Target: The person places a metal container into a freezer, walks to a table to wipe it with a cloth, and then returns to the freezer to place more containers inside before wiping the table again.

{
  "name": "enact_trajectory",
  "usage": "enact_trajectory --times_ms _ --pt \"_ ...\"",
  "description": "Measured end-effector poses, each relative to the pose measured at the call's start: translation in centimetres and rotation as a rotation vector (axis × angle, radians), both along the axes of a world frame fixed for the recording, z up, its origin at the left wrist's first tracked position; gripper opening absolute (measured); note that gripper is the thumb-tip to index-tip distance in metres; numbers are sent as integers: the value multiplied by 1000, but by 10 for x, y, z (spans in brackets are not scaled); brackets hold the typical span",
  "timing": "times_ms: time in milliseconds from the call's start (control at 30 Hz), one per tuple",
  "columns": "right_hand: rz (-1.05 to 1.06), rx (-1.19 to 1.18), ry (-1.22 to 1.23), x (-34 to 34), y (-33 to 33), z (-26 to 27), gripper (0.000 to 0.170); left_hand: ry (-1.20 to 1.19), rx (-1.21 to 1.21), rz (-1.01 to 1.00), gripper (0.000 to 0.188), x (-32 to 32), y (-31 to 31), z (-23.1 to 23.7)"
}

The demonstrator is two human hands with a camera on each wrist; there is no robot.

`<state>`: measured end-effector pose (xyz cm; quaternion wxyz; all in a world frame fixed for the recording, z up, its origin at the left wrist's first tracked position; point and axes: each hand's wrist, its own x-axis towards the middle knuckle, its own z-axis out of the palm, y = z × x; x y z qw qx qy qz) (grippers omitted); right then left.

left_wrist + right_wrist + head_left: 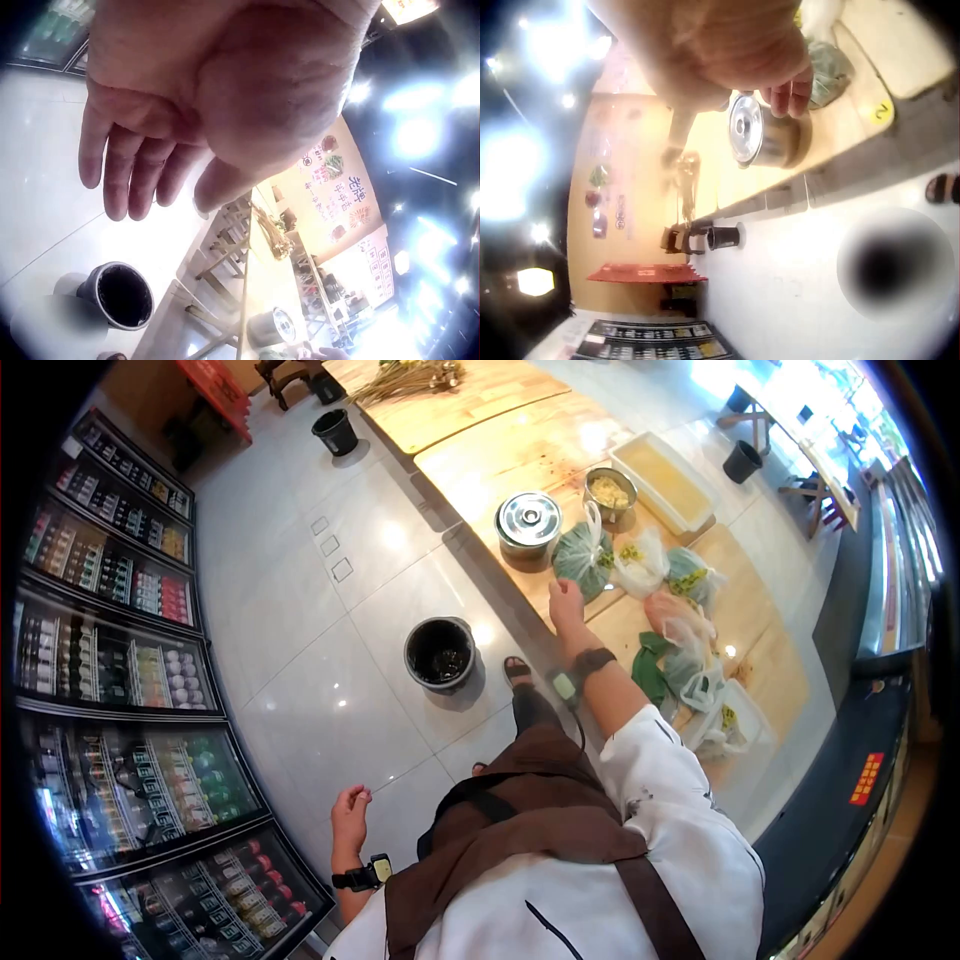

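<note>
My left hand [350,820] hangs low over the floor beside the apron. Its palm and loosely extended fingers [154,169] show in the left wrist view, holding nothing. Out by the table's near edge is my right hand [567,606], its fingers loosely bent around nothing. Nearest to it lies a tied plastic bag of leafy greens [582,560]. A lidded metal pot [528,525] stands just beyond. Behind the bags sits a metal pot of pale yellow food [624,508]. More plastic bags [642,562] lie along the table to the right.
A black bucket [440,656] with dark contents stands on the tiled floor in front of me. Glass-door drink fridges [120,670] line the left side. A long white tray [664,482] lies on the wooden table [480,460], with dried stalks [405,380] farther along.
</note>
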<state>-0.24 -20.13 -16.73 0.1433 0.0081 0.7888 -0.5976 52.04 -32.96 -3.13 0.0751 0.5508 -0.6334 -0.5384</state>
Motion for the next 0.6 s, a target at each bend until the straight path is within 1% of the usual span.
enact_trajectory --times_ms 67,133,167,200,233,267,300,333,400,433,467,500,533,567,600 --pt "90 306 140 -35 -16 34 44 -14 5 23 24 -28 -9 -3" --pt "127 295 89 -88 -43 20 44 -62 17 -32 24 -60 -18 -3" --pt "122 411 222 -114 -58 10 47 -80 11 -25 24 -78 -20 -4" --pt "111 529 341 -129 -69 5 49 -108 75 4 25 -94 -18 -4" --pt "97 540 310 -142 -76 -1 52 -141 140 30 25 -106 -18 0" --pt "86 553 290 -157 -84 4 55 -168 137 30 25 -125 -21 6" --pt "145 546 213 -174 -91 0 59 -140 206 32 25 -147 -23 10" --pt "155 547 201 -188 -97 -5 59 -110 279 38 25 -165 -26 12" --pt "232 642 79 -211 -105 -16 58 -129 290 33 28 -193 -37 13" --pt "235 710 125 -213 -106 -22 57 -154 234 7 27 -206 -44 13" --pt "232 713 219 -212 -103 -26 43 -169 176 -32 27 -221 -52 11" --pt "269 664 105 -217 -101 -24 25 -162 169 -36 27 -231 -57 8" --pt "276 772 250 -221 -98 -69 15 -127 157 -57 27 -239 -62 1" --pt "285 735 304 -218 -91 -88 16 -97 147 -63 26 -246 -66 -13" --pt "274 757 345 -216 -90 -128 17 -174 155 -101 26 -263 -70 -14"
